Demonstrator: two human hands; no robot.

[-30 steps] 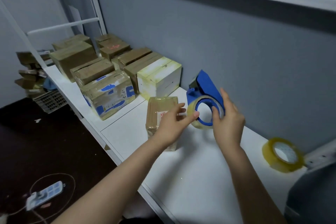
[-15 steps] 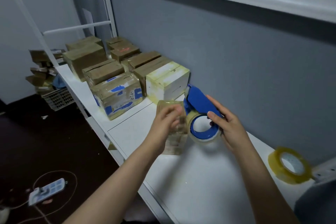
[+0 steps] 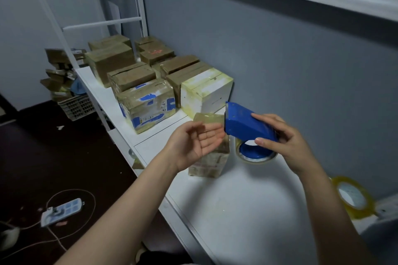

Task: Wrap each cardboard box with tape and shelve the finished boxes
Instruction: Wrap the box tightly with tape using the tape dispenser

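A small tape-covered cardboard box [image 3: 210, 163] stands upright on the white shelf [image 3: 237, 200]. My right hand [image 3: 286, 142] grips a blue tape dispenser [image 3: 245, 125] with a roll of clear tape, held just right of the box, its cutter end pointing left. My left hand [image 3: 196, 144] hovers in front of the box's upper part, palm up and fingers relaxed, holding nothing that I can make out. Whether a strip of tape runs from the dispenser to the box is not visible.
Several taped boxes [image 3: 148, 103] and a white box [image 3: 206, 92] fill the shelf at the back left. A spare yellowish tape roll [image 3: 353, 196] lies at the right. On the dark floor are a power strip [image 3: 62, 211] and a crate [image 3: 75, 107] holding more boxes.
My right hand has turned the dispenser so its blue body lies on top and the cutter points left. My left hand has let go of the box top and opened, palm up.
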